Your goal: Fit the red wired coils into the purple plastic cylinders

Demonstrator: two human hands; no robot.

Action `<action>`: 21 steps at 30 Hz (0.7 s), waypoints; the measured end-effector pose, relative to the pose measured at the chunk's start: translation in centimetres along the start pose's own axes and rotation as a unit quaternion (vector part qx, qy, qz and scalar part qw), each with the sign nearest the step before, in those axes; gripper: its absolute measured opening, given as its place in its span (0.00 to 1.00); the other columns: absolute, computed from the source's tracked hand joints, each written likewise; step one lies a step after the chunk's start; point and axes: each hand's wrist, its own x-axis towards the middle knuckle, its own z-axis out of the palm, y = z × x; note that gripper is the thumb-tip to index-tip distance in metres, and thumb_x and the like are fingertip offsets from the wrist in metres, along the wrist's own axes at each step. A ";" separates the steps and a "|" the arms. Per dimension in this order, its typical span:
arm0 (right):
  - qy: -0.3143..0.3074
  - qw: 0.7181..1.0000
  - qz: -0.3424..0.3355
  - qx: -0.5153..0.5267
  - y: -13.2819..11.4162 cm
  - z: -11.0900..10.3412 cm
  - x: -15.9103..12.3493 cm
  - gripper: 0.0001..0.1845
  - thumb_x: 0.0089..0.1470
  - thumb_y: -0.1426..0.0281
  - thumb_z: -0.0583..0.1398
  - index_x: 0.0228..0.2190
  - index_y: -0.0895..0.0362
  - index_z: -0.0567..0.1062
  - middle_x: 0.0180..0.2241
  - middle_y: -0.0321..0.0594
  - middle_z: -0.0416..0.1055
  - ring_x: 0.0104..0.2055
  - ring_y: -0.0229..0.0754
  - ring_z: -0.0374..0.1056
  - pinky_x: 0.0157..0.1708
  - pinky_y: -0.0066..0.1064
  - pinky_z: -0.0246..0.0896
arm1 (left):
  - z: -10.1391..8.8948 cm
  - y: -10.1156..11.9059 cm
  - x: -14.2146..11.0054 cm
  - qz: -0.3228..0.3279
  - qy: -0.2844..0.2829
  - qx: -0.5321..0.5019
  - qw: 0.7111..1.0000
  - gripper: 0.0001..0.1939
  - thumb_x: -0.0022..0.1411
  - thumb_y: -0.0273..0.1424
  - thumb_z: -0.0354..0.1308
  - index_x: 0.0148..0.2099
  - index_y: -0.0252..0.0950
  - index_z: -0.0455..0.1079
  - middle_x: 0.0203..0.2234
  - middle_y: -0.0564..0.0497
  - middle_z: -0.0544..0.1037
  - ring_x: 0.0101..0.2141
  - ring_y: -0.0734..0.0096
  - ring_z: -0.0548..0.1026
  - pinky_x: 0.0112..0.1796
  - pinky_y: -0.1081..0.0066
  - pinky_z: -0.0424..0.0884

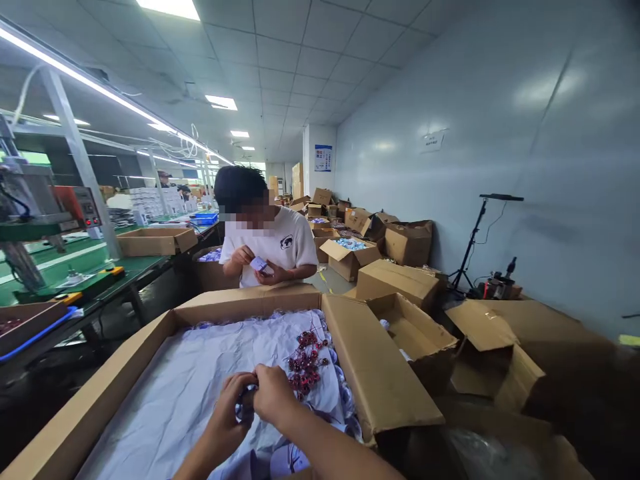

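My left hand [231, 403] curls around a small round lavender piece [244, 404], mostly covered by the fingers. Right beside it, my right hand [273, 395] is closed, its fingertips meeting the left ones above the piece; what they pinch is hidden. Both hands are over a sheet of white paper [195, 373] inside a large cardboard box [380, 373]. A pile of dark red, shiny bead-like pieces with thin wires [306, 365] lies on the paper, just beyond my right hand. Lavender round items [290, 460] show at the paper's near edge.
Across the box a person in a white shirt [300, 240] handles a small lavender item [259, 264]. Open cardboard boxes [415, 327] crowd the right side, with a tripod stand [470, 240] by the wall. A green workbench [145, 267] with machinery runs along the left.
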 end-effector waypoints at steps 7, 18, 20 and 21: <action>0.042 0.999 0.026 -0.016 0.5 0.9 -0.7 0.17 0.45 0.84 0.54 0.36 0.58 0.74 0.36 0.49 0.77 0.40 0.48 0.73 0.33 0.30 0.58 | 1.0 -0.2 0.1 0.028 -0.014 0.026 0.999 0.22 0.38 0.19 0.47 0.38 0.39 0.67 0.34 0.47 0.74 0.39 0.58 0.69 0.40 0.59 0.68; 0.036 0.999 0.013 -0.020 0.7 1.2 -0.7 0.17 0.49 0.85 0.50 0.35 0.59 0.72 0.35 0.49 0.77 0.38 0.45 0.72 0.32 0.30 0.55 | 0.7 -0.1 -0.3 0.025 -0.009 0.012 1.000 0.25 0.36 0.16 0.46 0.39 0.38 0.65 0.35 0.48 0.73 0.38 0.61 0.68 0.40 0.61 0.67; 0.029 1.000 -0.001 -0.003 1.0 0.6 -0.6 0.14 0.46 0.83 0.53 0.34 0.58 0.72 0.35 0.47 0.77 0.38 0.45 0.72 0.32 0.29 0.56 | 0.7 0.1 -0.2 0.027 -0.002 -0.013 1.000 0.25 0.35 0.15 0.46 0.39 0.38 0.65 0.36 0.48 0.72 0.39 0.61 0.67 0.40 0.61 0.67; 0.022 0.999 -0.011 0.022 1.1 0.3 -0.6 0.13 0.45 0.82 0.55 0.34 0.58 0.72 0.35 0.45 0.77 0.38 0.44 0.71 0.33 0.29 0.57 | 0.7 0.2 -0.2 0.028 0.000 -0.028 0.999 0.26 0.35 0.16 0.46 0.39 0.38 0.65 0.36 0.48 0.72 0.40 0.62 0.68 0.41 0.61 0.67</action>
